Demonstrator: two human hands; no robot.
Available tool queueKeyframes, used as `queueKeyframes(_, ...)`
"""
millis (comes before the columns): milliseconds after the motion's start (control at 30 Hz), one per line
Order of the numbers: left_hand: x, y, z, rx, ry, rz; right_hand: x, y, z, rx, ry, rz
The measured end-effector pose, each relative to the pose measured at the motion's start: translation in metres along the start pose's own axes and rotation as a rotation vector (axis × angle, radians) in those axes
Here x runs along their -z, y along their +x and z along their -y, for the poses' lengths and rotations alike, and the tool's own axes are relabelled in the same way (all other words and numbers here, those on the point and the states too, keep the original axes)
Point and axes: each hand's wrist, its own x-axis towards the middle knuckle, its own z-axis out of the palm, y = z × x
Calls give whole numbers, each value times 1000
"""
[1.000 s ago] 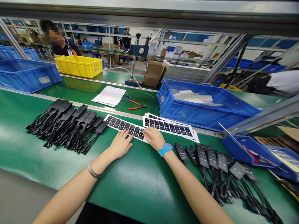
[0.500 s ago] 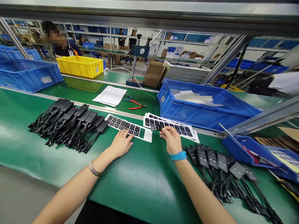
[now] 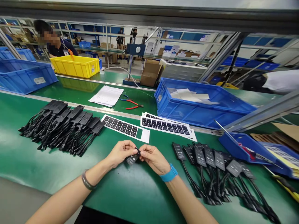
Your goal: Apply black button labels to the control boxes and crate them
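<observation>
My left hand [image 3: 121, 152] and my right hand [image 3: 153, 159] meet over the green mat, both pinching one small black label sticker [image 3: 132, 158] between the fingertips. Just beyond them lies a white backing strip of black stickers [image 3: 125, 127] with an empty patch at its right end. A stack of full sticker sheets [image 3: 167, 126] lies to its right. Black cable units with labelled faces [image 3: 210, 160] are fanned out right of my right hand. A pile of black cable units [image 3: 63, 124] lies at the left.
A blue bin holding white sheets [image 3: 198, 107] stands behind the stickers. Red-handled pliers [image 3: 132, 104] and papers [image 3: 106, 95] lie further back. A yellow bin [image 3: 74, 66], another blue bin [image 3: 23, 76] and a seated person [image 3: 56, 42] are at the far left. A small blue tray [image 3: 252, 149] is at right.
My right hand peeled a sticker off the strip's right end and brought it toward me. My left hand left the strip and joined it, so both now pinch the sticker.
</observation>
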Motion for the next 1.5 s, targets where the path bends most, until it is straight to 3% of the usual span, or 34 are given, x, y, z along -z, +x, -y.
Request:
queueKeyframes(300,-5,-7,4,96,-119,89,-3,-7,-13,-48,208,173)
queueKeyframes(833,-2,-7,4,61,-70,90,-6,-8,-16,-23,164,80)
queueKeyframes(1500,-3,-7,0,60,-61,89,-7,-10,-14,12,139,84)
